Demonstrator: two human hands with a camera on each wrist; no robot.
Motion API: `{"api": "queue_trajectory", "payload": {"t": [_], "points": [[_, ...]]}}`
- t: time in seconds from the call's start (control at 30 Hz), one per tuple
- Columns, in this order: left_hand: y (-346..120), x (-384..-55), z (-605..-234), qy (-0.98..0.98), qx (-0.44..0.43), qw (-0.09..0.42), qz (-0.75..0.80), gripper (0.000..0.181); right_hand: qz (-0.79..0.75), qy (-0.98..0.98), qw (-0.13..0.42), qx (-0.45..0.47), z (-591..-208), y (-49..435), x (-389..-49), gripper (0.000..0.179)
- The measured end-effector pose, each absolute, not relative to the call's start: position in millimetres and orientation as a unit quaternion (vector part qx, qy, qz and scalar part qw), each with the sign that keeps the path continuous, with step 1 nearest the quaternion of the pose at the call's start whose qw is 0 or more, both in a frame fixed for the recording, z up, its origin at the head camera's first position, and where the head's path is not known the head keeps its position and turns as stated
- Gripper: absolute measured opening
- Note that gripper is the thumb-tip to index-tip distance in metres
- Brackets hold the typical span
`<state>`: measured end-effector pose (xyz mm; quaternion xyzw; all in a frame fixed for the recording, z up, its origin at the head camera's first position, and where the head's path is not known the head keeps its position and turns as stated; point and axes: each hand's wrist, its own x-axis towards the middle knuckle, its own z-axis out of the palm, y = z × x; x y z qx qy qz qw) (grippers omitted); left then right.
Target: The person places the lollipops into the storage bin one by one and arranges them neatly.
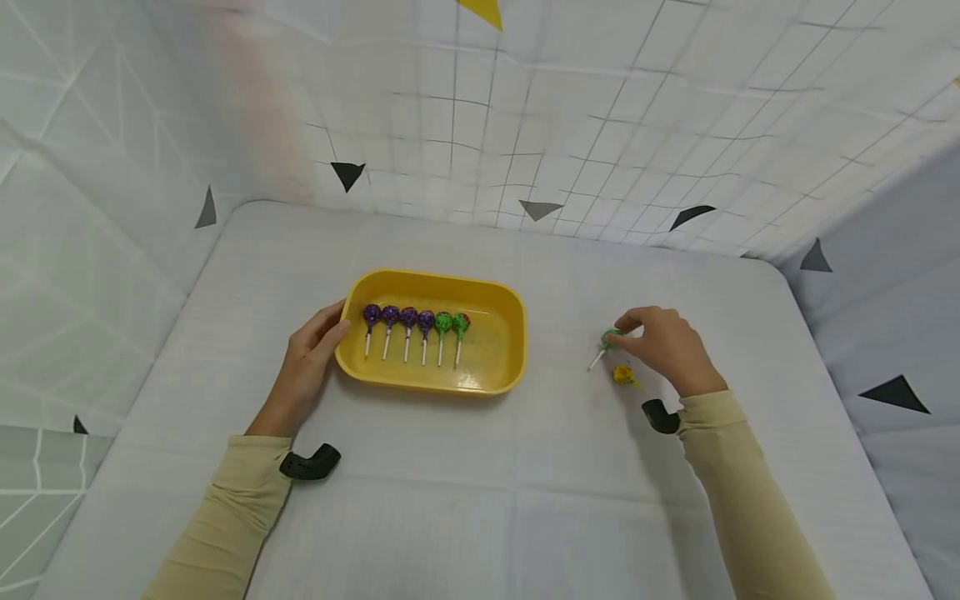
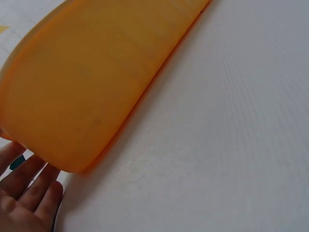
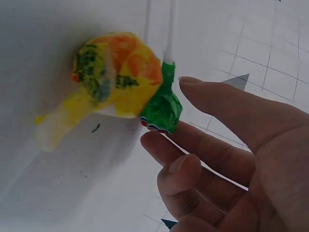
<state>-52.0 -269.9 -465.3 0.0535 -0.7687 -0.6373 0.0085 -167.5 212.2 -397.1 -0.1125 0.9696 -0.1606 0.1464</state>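
Note:
My left hand holds the left end of a yellow tray, thumb at the rim. In the left wrist view, the fingers press against the tray's orange-looking outer wall. My right hand has its thumb and fingers around the head of a green-wrapped lollipop, whose white stick slants toward the tray. In the right wrist view, the green lollipop lies between thumb and fingertips. Just in front of that hand is a yellow-wrapped candy with a twisted wrapper end.
Inside the tray, several purple-wrapped lollipops and two green ones stand in a row, sticks toward me. A white cloth covers the table. White patterned sheets hang behind it and at both sides.

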Motion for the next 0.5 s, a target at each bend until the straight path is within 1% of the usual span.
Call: {"api": "queue_trajectory", "payload": {"t": [0.37, 0.5], "points": [[-269.5, -51.8, -464.8, -0.770, 0.053, 0.010, -0.636, 0.057, -0.178, 0.964, 0.153, -0.126, -407.4, 212.9, -171.1, 0.034], [-269.7, -51.8, -464.8, -0.769, 0.052, 0.011, -0.637, 0.057, -0.184, 0.961, 0.163, -0.124, -407.1, 212.2, -171.3, 0.032]]}}
